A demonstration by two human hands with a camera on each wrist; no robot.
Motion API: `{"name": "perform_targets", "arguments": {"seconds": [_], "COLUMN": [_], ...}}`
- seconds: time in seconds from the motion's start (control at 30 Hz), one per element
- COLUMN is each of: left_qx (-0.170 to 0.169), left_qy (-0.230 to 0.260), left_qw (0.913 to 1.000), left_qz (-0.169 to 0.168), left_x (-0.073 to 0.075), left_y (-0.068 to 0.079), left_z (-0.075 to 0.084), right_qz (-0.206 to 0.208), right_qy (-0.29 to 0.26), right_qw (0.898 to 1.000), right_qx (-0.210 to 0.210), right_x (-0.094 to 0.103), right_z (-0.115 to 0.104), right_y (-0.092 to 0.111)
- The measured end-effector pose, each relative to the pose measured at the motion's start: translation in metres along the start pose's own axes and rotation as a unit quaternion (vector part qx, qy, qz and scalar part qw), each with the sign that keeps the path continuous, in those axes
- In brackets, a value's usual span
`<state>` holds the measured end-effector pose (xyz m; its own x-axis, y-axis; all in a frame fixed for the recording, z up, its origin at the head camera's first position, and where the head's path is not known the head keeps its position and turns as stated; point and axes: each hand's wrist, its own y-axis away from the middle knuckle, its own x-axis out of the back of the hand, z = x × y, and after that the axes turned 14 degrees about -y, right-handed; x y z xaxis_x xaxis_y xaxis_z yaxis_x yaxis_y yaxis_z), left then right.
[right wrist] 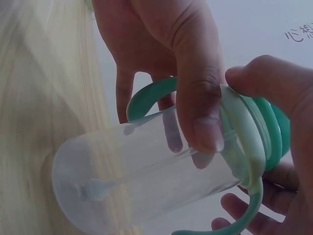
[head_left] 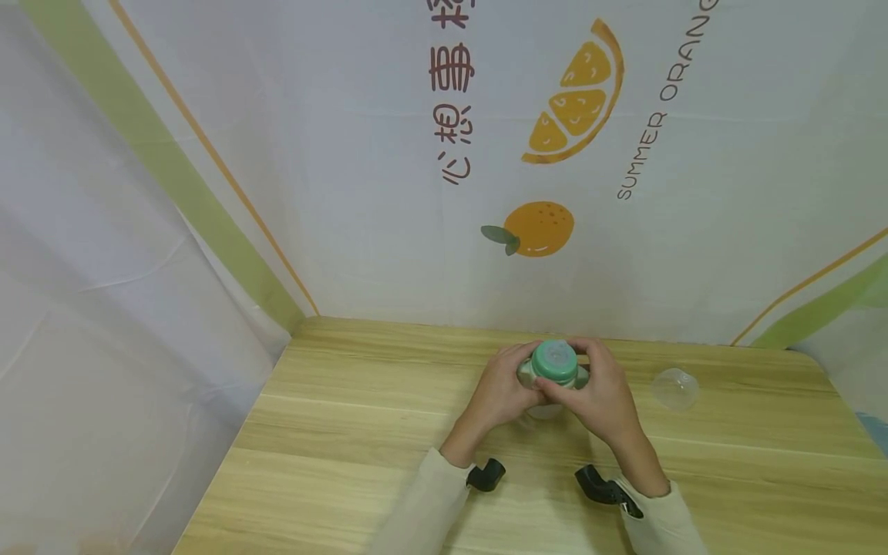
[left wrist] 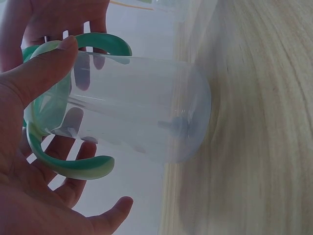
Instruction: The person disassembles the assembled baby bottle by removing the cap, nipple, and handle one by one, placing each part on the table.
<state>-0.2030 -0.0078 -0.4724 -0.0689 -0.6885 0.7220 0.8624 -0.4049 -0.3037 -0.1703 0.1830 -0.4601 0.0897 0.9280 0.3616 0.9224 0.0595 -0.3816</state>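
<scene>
A clear straw cup (left wrist: pixel 142 103) with a pale green collar and two green handles is held between both hands, its base close over the wooden table. Its green lid (head_left: pixel 555 359) faces up in the head view. My left hand (head_left: pixel 505 387) grips it from the left, thumb across the front just below the collar and fingers behind. My right hand (head_left: pixel 602 395) holds the collar and lid end from the right, thumb (right wrist: pixel 261 78) on the collar and fingers round the back. A straw with a weighted end (right wrist: pixel 98 189) shows inside the clear body.
A clear dome-shaped cover (head_left: pixel 676 388) lies on the wooden table (head_left: pixel 361 432) to the right of the hands. Behind the table hangs a white curtain (head_left: pixel 375 193) printed with oranges. Black wrist mounts (head_left: pixel 487 475) jut from both sleeves.
</scene>
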Motion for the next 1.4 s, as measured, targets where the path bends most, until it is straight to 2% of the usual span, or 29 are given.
{"name": "perform_targets", "arguments": {"seconds": [0.23,0.73,1.0,1.4], "left_qx": [0.001,0.003,-0.01,0.0], "left_qy": [0.0,-0.006,0.0,-0.004], "left_qw": [1.0,1.0,0.9999,1.0], "left_qz": [0.0,0.005,0.009,0.003], "left_x": [0.0004,0.0002,-0.0011,0.0004], "left_y": [0.0003,-0.0005,-0.0013,-0.0004], "left_z": [0.0001,-0.0012,-0.0033,-0.0012], "right_qz": [0.001,0.004,0.008,0.011], "right_qy": [-0.001,-0.004,-0.011,-0.011], "right_qw": [1.0,0.998,0.998,0.998], "right_qx": [0.029,0.064,0.067,0.065], "right_x": [-0.0003,0.0002,0.0,-0.0006], "right_z": [0.0019,0.0021,0.0029,0.0022], "right_y": [-0.0002,-0.0024,-0.0028,-0.0027]}}
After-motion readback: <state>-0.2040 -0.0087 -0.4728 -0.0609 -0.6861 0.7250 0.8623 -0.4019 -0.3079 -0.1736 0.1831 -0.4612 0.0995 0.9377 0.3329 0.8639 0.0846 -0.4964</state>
